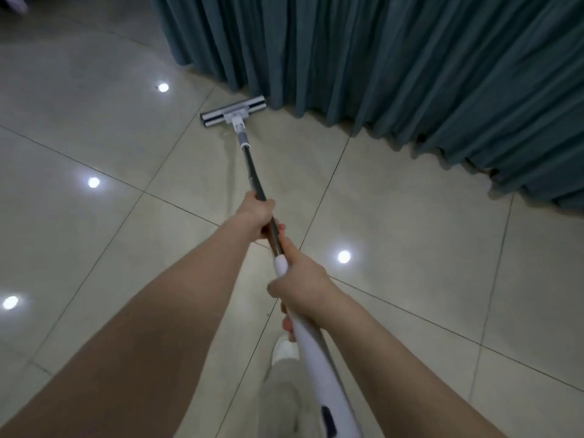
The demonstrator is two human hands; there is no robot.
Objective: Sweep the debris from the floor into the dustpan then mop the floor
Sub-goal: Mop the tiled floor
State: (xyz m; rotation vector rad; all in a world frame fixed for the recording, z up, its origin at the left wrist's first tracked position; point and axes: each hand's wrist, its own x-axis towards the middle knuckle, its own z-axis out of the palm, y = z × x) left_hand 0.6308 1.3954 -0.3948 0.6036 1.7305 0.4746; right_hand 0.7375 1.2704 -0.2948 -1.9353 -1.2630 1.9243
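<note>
Pale, glossy floor tiles point(395, 216) fill most of the view, crossed by thin dark grout lines and dotted with several round white reflections of ceiling lights point(344, 257). A pleated teal curtain point(395, 64) hangs along the far and right side, its hem resting on or just above the tiles. No brand, label or writing can be read on anything here; a dark patch near the bottom of the mop's white grip is too blurred to tell what it is.

The mop point(252, 172) runs from the lower middle of the view up toward the curtain. Its flat head point(233, 112), silver-grey with a white centre joint, lies on the floor just beside the curtain hem, the right end nearly touching the fabric. A faint damp streak shows on the tile behind the head.

The left hand point(256, 218) is closed around the dark metal part of the pole, farther down toward the head, fingers wrapped fully round it. The right hand point(301, 287) is closed on the upper white grip point(316, 358), just behind the left, with its fingers curled underneath and the thumb lying along the pole. Both bare forearms stretch forward.

Below the hands, a leg in light trousers point(281, 396) and a white shoe point(284, 347) stand on the tiles.
</note>
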